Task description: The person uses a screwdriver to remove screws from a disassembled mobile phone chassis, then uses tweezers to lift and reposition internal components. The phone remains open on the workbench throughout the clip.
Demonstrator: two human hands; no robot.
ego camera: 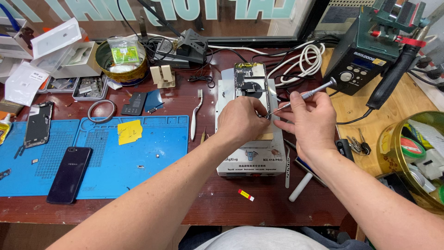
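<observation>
While your right hand [309, 121] pinches the screwdriver [303, 96] and your left hand [240, 121] presses the open phone [250, 83] on the white box [249, 157] mid-table, a slip could scratch its tiny parts

**One head view, looking down at the bench**

We get a single camera, worn on the head, tilted steeply down and forward over a wooden table [222, 203]. It sits close: both forearms enter from the bottom edge, and the left hand [240, 121] and right hand [307, 122] meet near the frame's centre. The far edge reaches a window [152, 14] at the top. There is no second view to overlap with.
</observation>
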